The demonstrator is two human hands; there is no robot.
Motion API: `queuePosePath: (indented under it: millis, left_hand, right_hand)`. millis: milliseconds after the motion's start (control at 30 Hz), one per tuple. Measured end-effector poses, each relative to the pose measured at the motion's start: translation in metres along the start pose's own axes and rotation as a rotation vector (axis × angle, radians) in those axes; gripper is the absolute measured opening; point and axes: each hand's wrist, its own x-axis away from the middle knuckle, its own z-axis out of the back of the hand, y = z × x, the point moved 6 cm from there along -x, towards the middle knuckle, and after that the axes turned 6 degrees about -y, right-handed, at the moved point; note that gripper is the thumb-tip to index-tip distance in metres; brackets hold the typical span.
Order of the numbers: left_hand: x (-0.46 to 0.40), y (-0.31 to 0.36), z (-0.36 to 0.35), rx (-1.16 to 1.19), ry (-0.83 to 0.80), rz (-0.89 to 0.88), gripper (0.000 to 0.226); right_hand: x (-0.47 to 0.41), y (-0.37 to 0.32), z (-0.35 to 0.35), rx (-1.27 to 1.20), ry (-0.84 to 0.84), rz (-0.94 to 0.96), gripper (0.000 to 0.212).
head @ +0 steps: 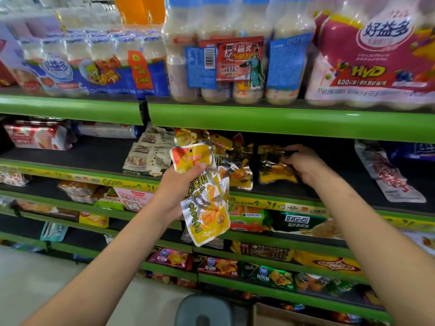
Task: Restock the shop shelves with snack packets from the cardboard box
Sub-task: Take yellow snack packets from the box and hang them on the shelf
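Packet being placed: my right hand [300, 162] pinches a yellow snack packet [275, 169] by its upper right edge, fingers curled over the foil. The packet sits on the black middle shelf [329, 184], leaning back, at about 2 o'clock from the frame's centre.

Spare packets: my left hand [181, 184] grips a fanned bunch of yellow-and-silver packets [204, 203] round their upper part, thumb on the front. They hang in front of the shelf edge, near the centre of the view.

Row on the shelf: more packets of the same kind [237, 165] stand just at 9 o'clock from the one I am setting, some tilted and overlapping.

How to do it well, as I judge it: stand the packet upright with its face forward, nudge it against the neighbours so the row closes up, and let go only once it leans steadily. Then feed the next one across from the left bunch, one at a time, so none slips out.

Risk: the foil looks slick; the lowest packet in my left hand dangles loosely and could drop.

Neighbours: pale packets [148, 154] lie at 9 o'clock from the row, and a red-and-white packet [388, 177] lies flat at 3 o'clock.

Above: shrink-wrapped drink bottles [216, 55] fill the upper green shelf [282, 121].

Box: a brown cardboard corner [270, 314] shows at 6 o'clock, beside a grey stool [202, 311].
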Motion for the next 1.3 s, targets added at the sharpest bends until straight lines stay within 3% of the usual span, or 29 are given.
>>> queuePosePath:
  millis: [167, 267, 400, 533, 800, 933, 1000, 1067, 1133, 1200, 1300]
  left_hand:
    - [-0.001, 0.000, 0.003, 0.002, -0.007, 0.004, 0.032]
    - [-0.001, -0.001, 0.005, 0.003, -0.009, 0.005, 0.032]
    - [-0.001, -0.003, 0.008, 0.009, -0.021, 0.005, 0.030]
    - [-0.001, -0.004, 0.010, 0.025, -0.056, 0.007, 0.027]
    - [-0.001, -0.003, 0.009, 0.006, -0.099, 0.009, 0.031]
    - [-0.002, -0.004, 0.010, 0.034, -0.114, 0.016, 0.031]
    - [-0.003, -0.007, 0.012, 0.060, -0.117, 0.028, 0.032]
    - [-0.004, -0.010, 0.014, 0.088, -0.130, 0.031, 0.034]
    - [-0.005, -0.013, 0.015, 0.111, -0.143, 0.028, 0.035]
    - [-0.007, -0.014, 0.017, 0.143, -0.156, 0.029, 0.035]
    - [-0.009, -0.014, 0.025, 0.173, -0.156, 0.034, 0.031]
  right_hand:
    - [0.003, -0.009, -0.007, -0.250, 0.011, 0.080, 0.035]
    - [0.005, -0.013, -0.013, -0.233, 0.000, 0.127, 0.037]
    - [0.006, -0.004, -0.017, 0.199, -0.015, 0.094, 0.042]
    - [0.010, -0.010, -0.019, 0.687, -0.015, 0.227, 0.035]
    - [0.016, -0.004, -0.027, 0.690, -0.121, 0.264, 0.030]
    - [0.029, -0.017, -0.029, 0.902, 0.001, 0.311, 0.038]
    - [0.047, -0.034, -0.034, 0.835, 0.110, 0.409, 0.031]
    - [0.070, -0.046, -0.050, 0.631, 0.089, 0.443, 0.018]
    - [0.092, -0.047, -0.080, 0.298, -0.118, 0.343, 0.015]
    - [0.106, -0.039, -0.113, 0.051, -0.324, 0.209, 0.026]
    - [0.117, -0.028, -0.146, -0.138, -0.429, 0.105, 0.048]
